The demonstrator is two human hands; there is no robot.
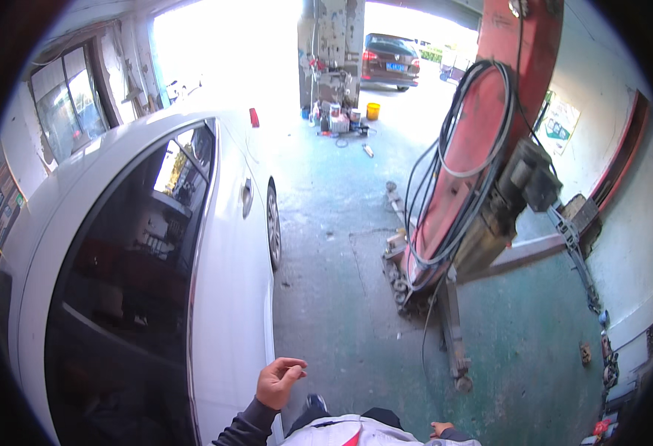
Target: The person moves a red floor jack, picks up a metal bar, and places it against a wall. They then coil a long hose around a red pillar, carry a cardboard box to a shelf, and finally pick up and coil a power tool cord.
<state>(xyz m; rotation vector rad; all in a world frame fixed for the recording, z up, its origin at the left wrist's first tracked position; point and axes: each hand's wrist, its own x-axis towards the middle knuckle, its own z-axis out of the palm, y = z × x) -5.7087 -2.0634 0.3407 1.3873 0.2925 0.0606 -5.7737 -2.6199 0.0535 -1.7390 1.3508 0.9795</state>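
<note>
My left hand (pixel 277 383) is raised in front of me, beside the rear of a white car (pixel 230 297). Its fingers curl in and the thumb meets them; whether something small is pinched there I cannot make out. Low at the right of my body, my right hand (pixel 441 429) shows only in part, with its fingers loosely apart and nothing seen in them. The car fills the left side, with a dark side window (pixel 133 282), a door handle (pixel 247 198) and a wheel (pixel 273 227) farther ahead.
A red lift post (pixel 464 156) with looped hoses (pixel 456 89) stands on the right, its metal arm (pixel 451 334) low over the green floor. Cans and bottles (pixel 339 121) and a yellow bucket (pixel 373 111) sit by a pillar (pixel 330 44). A brown car (pixel 391 63) is parked outside.
</note>
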